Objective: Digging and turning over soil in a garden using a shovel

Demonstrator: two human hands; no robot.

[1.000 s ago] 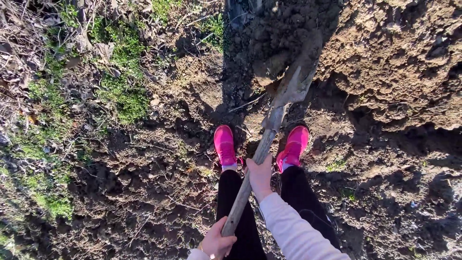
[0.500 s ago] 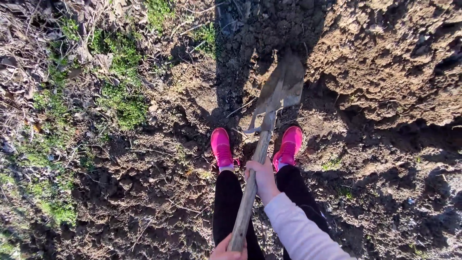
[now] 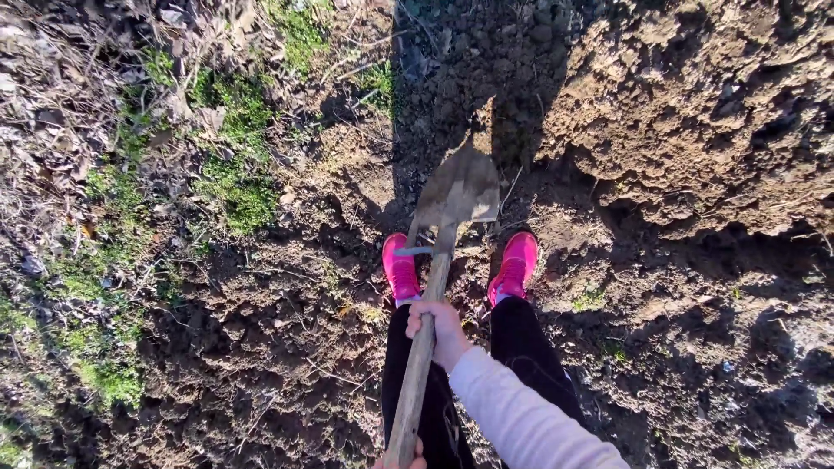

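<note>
Head view: right hand [image 3: 443,332] clamped mid-handle on spade [image 3: 456,191], left hand [image 3: 400,459] gripping handle's end.

shovel [image 3: 456,193] now nearer the feet

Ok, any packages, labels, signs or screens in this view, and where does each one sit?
None in view: no package, label, sign or screen.
What shows is a spade with a wooden handle, gripped by the right hand and, at the bottom edge, the left hand.
Pink shoes stand on dug soil, with grass patches to the left.
</note>
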